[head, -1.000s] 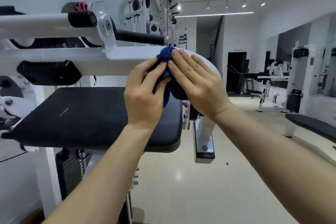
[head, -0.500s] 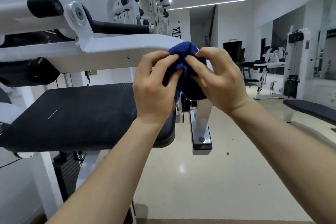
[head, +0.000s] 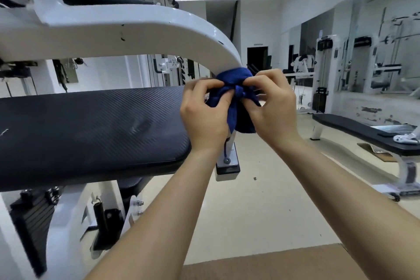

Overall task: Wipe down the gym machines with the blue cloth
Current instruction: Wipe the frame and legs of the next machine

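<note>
At the far left lies the machine's wide black ribbed vinyl pad (head: 91,125), with a black weight stack (head: 31,218) under it. Above the pad arches the white painted curved steel frame arm (head: 136,29), which sweeps rightward and then bends down toward its black-capped foot (head: 227,169).

The left hand (head: 204,116) comes next. Its grip is closed, with the thumb and curled fingers pinching a fold of the bunched dark blue cloth (head: 236,88). The cloth sits against the white arm just where the curve turns downward, beside the pad's right end, and a loose tail hangs below the hands. Whether it goes all the way round the arm cannot be told. The right hand (head: 272,109) mirrors the left, its grip also closed and pinching the cloth's other side, so both hands gather the fabric on the near face of the arm.

The step in hand looks like wiping the arm's descending stretch. To do it well, the two grips should pull evenly so the cloth hugs the metal, far face included, while it slides down toward the foot. The fabric is knotted tight at the front, so spreading it flatter would probably put more of it on the paint. The hanging tail could snag on the grey bolt (head: 226,160) near the foot, so tucking it in seems wise.
</note>
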The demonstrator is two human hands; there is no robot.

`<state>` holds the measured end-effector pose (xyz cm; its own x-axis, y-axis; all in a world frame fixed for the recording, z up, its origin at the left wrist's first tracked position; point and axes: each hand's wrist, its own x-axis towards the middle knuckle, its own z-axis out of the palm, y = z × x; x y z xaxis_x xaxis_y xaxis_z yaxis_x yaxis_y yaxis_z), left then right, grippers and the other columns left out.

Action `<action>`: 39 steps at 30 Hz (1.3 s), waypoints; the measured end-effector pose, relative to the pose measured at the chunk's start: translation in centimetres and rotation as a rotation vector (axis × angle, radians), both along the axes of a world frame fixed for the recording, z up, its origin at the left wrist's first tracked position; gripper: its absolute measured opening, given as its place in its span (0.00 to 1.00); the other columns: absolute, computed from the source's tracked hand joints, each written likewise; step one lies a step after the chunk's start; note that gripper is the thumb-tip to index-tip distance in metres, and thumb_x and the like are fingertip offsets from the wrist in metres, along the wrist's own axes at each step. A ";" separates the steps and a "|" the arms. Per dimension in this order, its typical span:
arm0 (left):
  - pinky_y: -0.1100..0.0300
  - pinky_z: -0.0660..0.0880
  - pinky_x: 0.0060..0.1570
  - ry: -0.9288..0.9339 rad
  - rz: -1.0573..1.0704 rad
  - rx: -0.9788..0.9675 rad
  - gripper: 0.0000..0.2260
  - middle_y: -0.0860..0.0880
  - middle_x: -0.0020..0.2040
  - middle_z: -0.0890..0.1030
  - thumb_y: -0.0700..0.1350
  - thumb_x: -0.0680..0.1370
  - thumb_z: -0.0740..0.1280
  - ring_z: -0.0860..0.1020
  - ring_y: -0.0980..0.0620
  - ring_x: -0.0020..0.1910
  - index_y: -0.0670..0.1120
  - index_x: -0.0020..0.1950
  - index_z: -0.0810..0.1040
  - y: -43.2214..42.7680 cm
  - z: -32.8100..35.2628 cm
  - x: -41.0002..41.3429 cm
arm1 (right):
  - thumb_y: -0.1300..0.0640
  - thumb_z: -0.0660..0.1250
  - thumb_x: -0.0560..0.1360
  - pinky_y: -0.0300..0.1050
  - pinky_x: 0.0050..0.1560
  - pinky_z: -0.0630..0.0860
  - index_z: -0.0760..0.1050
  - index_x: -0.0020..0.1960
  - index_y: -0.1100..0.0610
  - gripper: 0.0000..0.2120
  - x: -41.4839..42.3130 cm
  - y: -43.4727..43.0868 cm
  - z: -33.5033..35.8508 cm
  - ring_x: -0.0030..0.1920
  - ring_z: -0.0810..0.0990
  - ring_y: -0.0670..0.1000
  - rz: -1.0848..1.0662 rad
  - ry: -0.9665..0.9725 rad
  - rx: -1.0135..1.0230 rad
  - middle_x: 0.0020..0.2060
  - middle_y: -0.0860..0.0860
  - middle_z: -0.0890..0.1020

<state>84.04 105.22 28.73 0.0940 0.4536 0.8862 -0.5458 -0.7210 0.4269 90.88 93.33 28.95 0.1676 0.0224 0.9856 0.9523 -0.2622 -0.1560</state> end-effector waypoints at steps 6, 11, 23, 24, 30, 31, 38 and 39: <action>0.55 0.81 0.49 0.105 -0.200 -0.193 0.12 0.53 0.48 0.82 0.44 0.70 0.78 0.81 0.59 0.47 0.56 0.44 0.77 -0.4 0.3 0.0 | 0.62 0.77 0.72 0.38 0.51 0.82 0.81 0.61 0.58 0.18 -1.6 -1.0 -0.6 0.56 0.80 0.46 0.221 0.206 -0.012 0.56 0.51 0.77; 0.54 0.83 0.46 0.136 -0.352 -0.261 0.15 0.56 0.47 0.81 0.43 0.71 0.78 0.83 0.57 0.45 0.54 0.49 0.75 -0.1 0.5 -0.3 | 0.61 0.76 0.72 0.40 0.47 0.80 0.77 0.54 0.51 0.14 -1.8 0.1 0.7 0.49 0.82 0.48 0.215 0.241 0.136 0.48 0.49 0.81; 0.67 0.75 0.45 0.203 -0.123 -0.170 0.08 0.56 0.42 0.82 0.43 0.72 0.76 0.80 0.59 0.43 0.52 0.43 0.79 1.0 -3.0 2.6 | 0.61 0.76 0.71 0.49 0.50 0.80 0.79 0.44 0.55 0.07 1.6 4.0 -4.2 0.43 0.82 0.46 0.194 0.449 0.299 0.43 0.50 0.83; 0.64 0.77 0.46 0.171 -0.129 -0.177 0.07 0.55 0.43 0.82 0.44 0.72 0.76 0.80 0.58 0.44 0.53 0.43 0.80 0.8 -2.7 2.5 | 0.60 0.77 0.71 0.47 0.50 0.80 0.80 0.45 0.57 0.06 1.4 3.9 -3.8 0.44 0.82 0.47 0.217 0.459 0.332 0.43 0.51 0.84; 0.54 0.80 0.48 0.013 -0.113 -0.224 0.07 0.54 0.43 0.84 0.46 0.71 0.77 0.82 0.55 0.45 0.52 0.45 0.81 -0.4 -1.9 2.8 | 0.60 0.77 0.71 0.43 0.50 0.80 0.81 0.46 0.53 0.07 1.0 3.2 -1.9 0.47 0.83 0.49 0.236 0.344 0.409 0.46 0.52 0.84; 0.54 0.80 0.49 0.014 -0.101 -0.226 0.07 0.55 0.43 0.84 0.46 0.71 0.77 0.82 0.55 0.45 0.51 0.45 0.82 -0.4 -2.2 3.1 | 0.60 0.77 0.71 0.44 0.50 0.80 0.80 0.45 0.53 0.07 1.4 3.4 -2.4 0.47 0.83 0.49 0.237 0.355 0.410 0.45 0.52 0.84; 0.62 0.75 0.48 0.211 -0.102 -0.375 0.06 0.54 0.44 0.83 0.44 0.72 0.76 0.80 0.55 0.46 0.52 0.45 0.82 -0.4 -7.2 5.8 | 0.63 0.77 0.69 0.56 0.49 0.82 0.78 0.39 0.49 0.11 4.6 3.9 -7.0 0.43 0.85 0.52 0.236 0.616 0.295 0.39 0.50 0.85; 0.61 0.76 0.48 0.242 -0.121 -0.404 0.06 0.53 0.45 0.83 0.44 0.73 0.76 0.80 0.55 0.46 0.53 0.44 0.81 -0.4 -7.6 6.0 | 0.63 0.77 0.69 0.57 0.49 0.82 0.79 0.39 0.50 0.11 4.8 3.9 -7.4 0.42 0.85 0.52 0.245 0.661 0.287 0.39 0.51 0.85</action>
<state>90.05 104.82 21.09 0.3493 0.7301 0.5873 -0.4662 -0.4083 0.7848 95.70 97.25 21.56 0.7485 -0.1071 0.6544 0.6626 0.0816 -0.7445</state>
